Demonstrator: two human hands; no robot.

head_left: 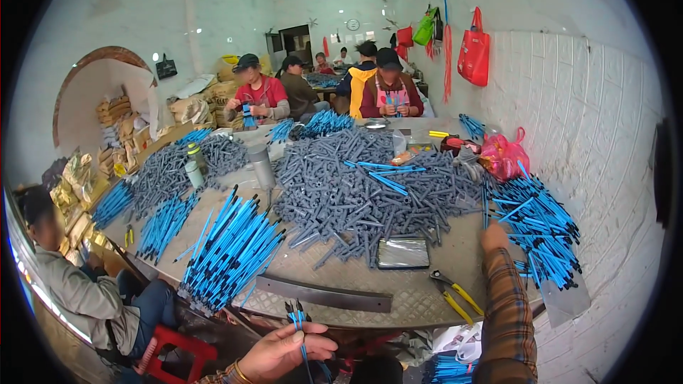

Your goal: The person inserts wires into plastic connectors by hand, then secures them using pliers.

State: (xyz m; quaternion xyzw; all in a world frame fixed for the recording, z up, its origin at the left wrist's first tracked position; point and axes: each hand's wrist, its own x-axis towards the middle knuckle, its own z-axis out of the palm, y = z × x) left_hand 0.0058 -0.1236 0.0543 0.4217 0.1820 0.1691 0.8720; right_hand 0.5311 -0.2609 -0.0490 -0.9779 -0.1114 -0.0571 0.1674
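Note:
My left hand [284,353] is in front of the table's near edge. Its thumb and fingers pinch a few thin blue sticks [302,334] with black tips, held upright. My right hand [494,239] reaches far over the right side of the table, its fingers closed around the lower end of a blue stick [486,203]. Beside it on the right lies a loose heap of blue sticks [541,227] with black ends. A large mound of grey plastic tubes [356,185] covers the middle of the table, left of my right hand.
Yellow-handled pliers [459,299], a clear-wrapped flat block [403,254] and a dark metal bar [324,293] lie near the front edge. Another blue bundle [231,249] is at left, near a grey flask [261,166]. Several people sit around; a red stool [178,355] is lower left.

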